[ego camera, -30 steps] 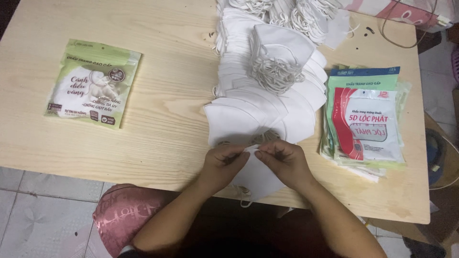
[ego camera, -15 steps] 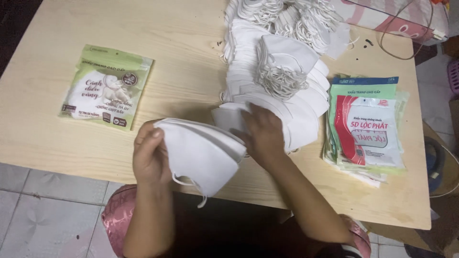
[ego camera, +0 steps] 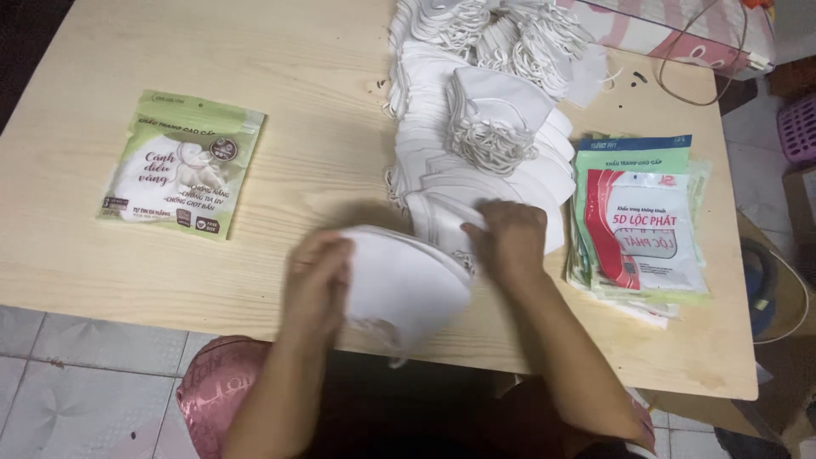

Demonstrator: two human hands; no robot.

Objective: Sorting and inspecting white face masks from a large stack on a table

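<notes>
Both hands busy with white face masks at the near edge of the table

Left hand (ego camera: 316, 285) is curled around a small stack of folded masks (ego camera: 404, 285), a bit blurry; right hand (ego camera: 510, 238) rests fingers-down on the big mask pile (ego camera: 476, 161) just beside it, can't tell if it's pinching one. Stack of green and red printed pouches (ego camera: 642, 225) sits right of the pile, one green pouch (ego camera: 183, 166) well apart on the left of the wooden table (ego camera: 297, 85).
</notes>
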